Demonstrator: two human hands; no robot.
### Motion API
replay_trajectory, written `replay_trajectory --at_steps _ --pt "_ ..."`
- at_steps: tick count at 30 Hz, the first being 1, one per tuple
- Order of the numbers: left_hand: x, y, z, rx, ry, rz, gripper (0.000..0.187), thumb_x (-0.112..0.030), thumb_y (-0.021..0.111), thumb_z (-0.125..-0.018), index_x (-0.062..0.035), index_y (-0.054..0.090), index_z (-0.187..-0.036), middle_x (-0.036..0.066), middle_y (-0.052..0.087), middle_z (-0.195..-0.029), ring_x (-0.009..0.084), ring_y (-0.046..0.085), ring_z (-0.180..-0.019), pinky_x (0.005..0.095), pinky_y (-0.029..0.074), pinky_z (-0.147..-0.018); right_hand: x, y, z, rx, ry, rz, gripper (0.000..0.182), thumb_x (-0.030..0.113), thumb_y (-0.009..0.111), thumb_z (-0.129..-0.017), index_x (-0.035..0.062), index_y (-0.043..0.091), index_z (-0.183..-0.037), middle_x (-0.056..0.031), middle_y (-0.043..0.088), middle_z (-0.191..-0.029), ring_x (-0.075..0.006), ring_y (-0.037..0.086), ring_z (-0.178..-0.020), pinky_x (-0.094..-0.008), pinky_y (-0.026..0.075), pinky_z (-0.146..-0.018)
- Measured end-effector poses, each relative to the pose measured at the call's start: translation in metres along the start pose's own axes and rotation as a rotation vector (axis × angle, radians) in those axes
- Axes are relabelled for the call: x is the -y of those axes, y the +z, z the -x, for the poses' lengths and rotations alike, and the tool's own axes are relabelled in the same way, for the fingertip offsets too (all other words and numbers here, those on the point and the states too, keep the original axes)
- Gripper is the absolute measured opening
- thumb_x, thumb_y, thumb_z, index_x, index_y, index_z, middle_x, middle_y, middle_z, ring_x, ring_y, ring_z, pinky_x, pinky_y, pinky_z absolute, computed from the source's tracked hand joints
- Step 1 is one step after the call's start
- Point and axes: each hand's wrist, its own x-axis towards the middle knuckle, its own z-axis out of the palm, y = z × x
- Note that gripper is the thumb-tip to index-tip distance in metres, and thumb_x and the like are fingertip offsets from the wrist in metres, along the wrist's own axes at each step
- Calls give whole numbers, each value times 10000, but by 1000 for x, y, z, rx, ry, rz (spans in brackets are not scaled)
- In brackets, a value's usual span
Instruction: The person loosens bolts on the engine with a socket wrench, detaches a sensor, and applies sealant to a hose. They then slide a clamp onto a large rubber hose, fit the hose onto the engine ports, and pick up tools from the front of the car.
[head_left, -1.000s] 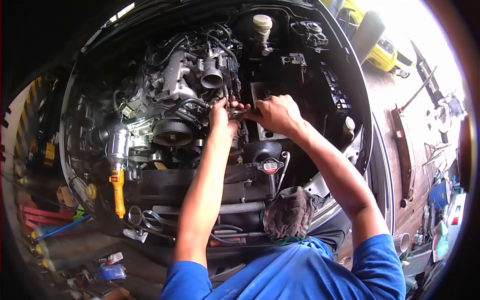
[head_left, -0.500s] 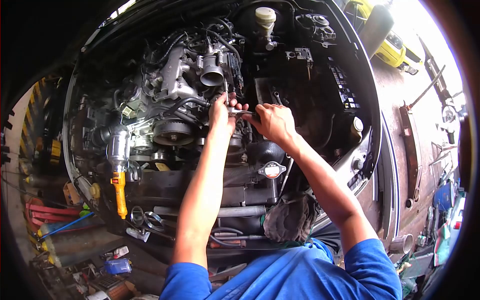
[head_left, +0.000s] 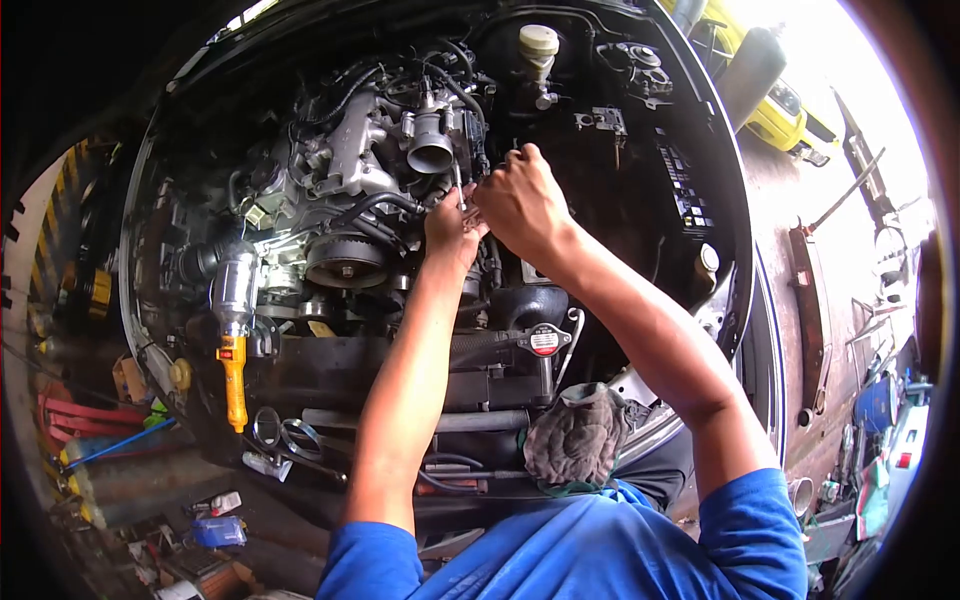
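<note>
My left hand [head_left: 452,230] is closed around the head end of a ratchet wrench [head_left: 464,207], just in front of the throttle body [head_left: 430,150]. A thin metal extension bar [head_left: 458,176] runs from it up into the engine. My right hand [head_left: 525,205] makes a fist on the ratchet's handle, beside and slightly above my left hand. Most of the handle is hidden by the fingers. The engine [head_left: 355,150] lies exposed around both hands, with a belt pulley [head_left: 347,262] to the left.
A power tool with a yellow handle [head_left: 235,385] rests at the left of the engine bay. Near the front stand the radiator cap [head_left: 544,341] and a crumpled grey cloth [head_left: 575,437]. A white-capped reservoir [head_left: 538,42] sits at the back.
My right hand has swung forward and a little left, turning the ratchet handle from pointing right to pointing away from me. My left hand stays in nearly the same place.
</note>
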Motion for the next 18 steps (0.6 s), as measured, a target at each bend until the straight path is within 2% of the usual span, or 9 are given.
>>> replay_trajectory --at_steps 1,2,3,4,5,8,11,14,18 --pt "-3 2 3 -1 -18 23 308 -272 466 -1087 -19 630 -1152 83 655 -915 255 665 -836 432 566 -762 -1 5 -2 -1 36 -85 175 259 680 -866 142 766 -767 -74 737 -777 -245 704 -884 -390 435 -827" --pt "-7 2 7 -4 -34 50 302 -271 465 -1088 -26 633 -1143 81 654 -916 251 666 -833 426 566 -759 0 6 1 96 96 -125 268 352 692 -889 127 769 -765 -98 735 -759 -261 721 -832 -406 476 -790" --pt "-10 -3 9 41 -16 -56 290 -271 473 -1086 -40 640 -1133 81 656 -905 240 670 -826 414 562 -747 -3 9 9 76 106 -167 334 384 677 -907 118 759 -724 -98 721 -710 -257 729 -759 -400 501 -719" --pt "-14 -4 10 -3 -40 -168 281 -270 474 -1087 -45 638 -1124 62 649 -867 230 674 -822 417 564 -748 -7 15 16 55 111 -210 402 416 662 -925 108 750 -682 -98 708 -661 -252 736 -685 -394 526 -649" --pt "-15 -4 11 -2 -27 -201 280 -271 474 -1088 -46 636 -1129 43 637 -840 226 672 -817 423 563 -746 -10 23 19 47 79 -182 440 467 665 -913 91 761 -706 -116 712 -664 -271 727 -623 -397 541 -573" --pt "-10 -4 11 -25 -2 -272 267 -283 474 -1088 -70 634 -1104 -9 599 -778 192 654 -788 411 536 -711 -9 30 22 -29 66 -199 572 567 647 -923 61 715 -666 -135 655 -570 -294 684 -535 -401 511 -515" --pt "-11 3 11 -62 9 -307 248 -286 472 -1089 -97 628 -1054 -10 584 -739 166 636 -761 386 500 -666 -10 32 22 -36 73 -180 587 579 627 -931 62 709 -667 -142 665 -588 -297 693 -551 -399 519 -518" --pt "-11 11 16 -131 44 -372 259 -273 479 -1086 -71 629 -1025 7 573 -714 176 626 -702 381 501 -617 -9 38 19 -26 103 -209 597 596 614 -931 64 713 -678 -148 674 -607 -314 701 -575 -412 531 -534" --pt "6 1 -2 -142 212 -415 322 -270 476 -1089 -11 630 -976 38 577 -741 196 598 -602 360 501 -554 -1 62 32 -100 218 -270 605 615 611 -925 71 698 -674 -148 684 -631 -329 705 -603 -436 541 -561"
